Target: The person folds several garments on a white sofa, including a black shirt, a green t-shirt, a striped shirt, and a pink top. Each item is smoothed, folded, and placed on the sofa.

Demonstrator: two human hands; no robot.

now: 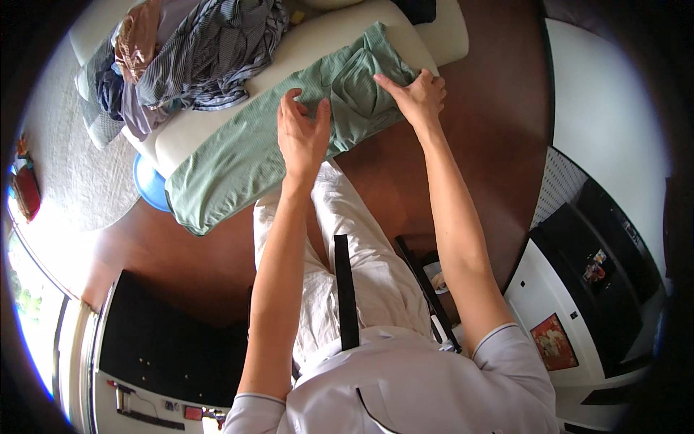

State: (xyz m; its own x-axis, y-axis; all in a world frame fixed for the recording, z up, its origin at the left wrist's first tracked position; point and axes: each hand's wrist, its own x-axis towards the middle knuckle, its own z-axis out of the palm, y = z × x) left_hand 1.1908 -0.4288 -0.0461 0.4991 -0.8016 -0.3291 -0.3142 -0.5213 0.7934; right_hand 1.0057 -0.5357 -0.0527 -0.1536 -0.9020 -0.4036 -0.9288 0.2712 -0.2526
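Note:
A pale green ribbed garment (244, 146) lies lengthwise over the front of a cream sofa (190, 135), bunched and folded towards its right end. Over the middle of the cloth is my left hand (302, 135), its thumb and fingers apart and nothing between them. My right hand (417, 100) is at the garment's right end, thumb spread away from the curled fingers, with no cloth visibly pinched. Whether either hand touches the fabric is hard to tell.
A heap of clothes, with a grey striped garment (217, 54) and a brown one (136, 40), lies on the sofa's left. A blue basin (149, 182) sits on the floor below, beside a grey rug (81, 135). Black-topped furniture (168, 331) stands at lower left.

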